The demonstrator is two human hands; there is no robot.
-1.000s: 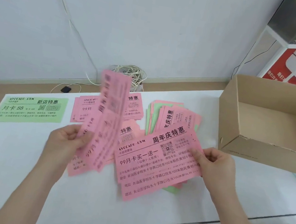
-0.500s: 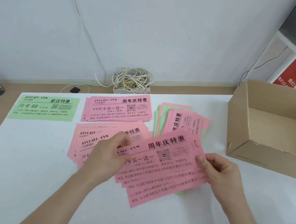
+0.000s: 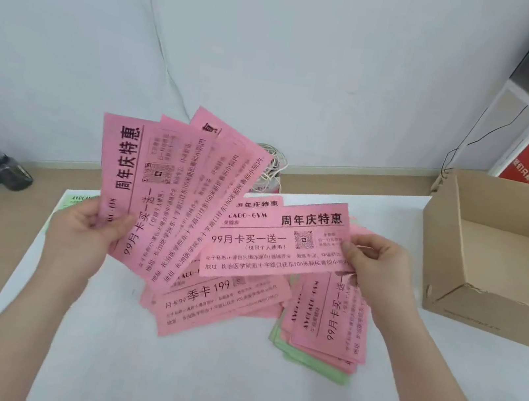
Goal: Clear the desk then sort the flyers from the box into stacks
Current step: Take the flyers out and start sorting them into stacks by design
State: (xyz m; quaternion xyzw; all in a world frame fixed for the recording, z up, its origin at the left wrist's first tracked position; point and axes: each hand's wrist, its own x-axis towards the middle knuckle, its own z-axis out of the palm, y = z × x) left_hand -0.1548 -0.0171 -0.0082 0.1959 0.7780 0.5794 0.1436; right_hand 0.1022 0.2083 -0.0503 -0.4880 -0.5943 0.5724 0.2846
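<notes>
Raised off the desk (image 3: pixel 193 379) since before, the fan of pink flyers (image 3: pixel 166 198) is gripped in the left hand (image 3: pixel 84 234) while the right hand (image 3: pixel 379 274) pinches one flyer (image 3: pixel 277 240) mid-sort, likely to be laid with its own kind next.

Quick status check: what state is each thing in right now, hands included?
Left hand: grips fanned pink flyers, held above desk.
Right hand: pinches single pink flyer by its edge.
Cardboard box: open, visible inside bare.
Mixed pile: pink over green, flat on desk.
Pink desk pile: flat, splayed.
</notes>
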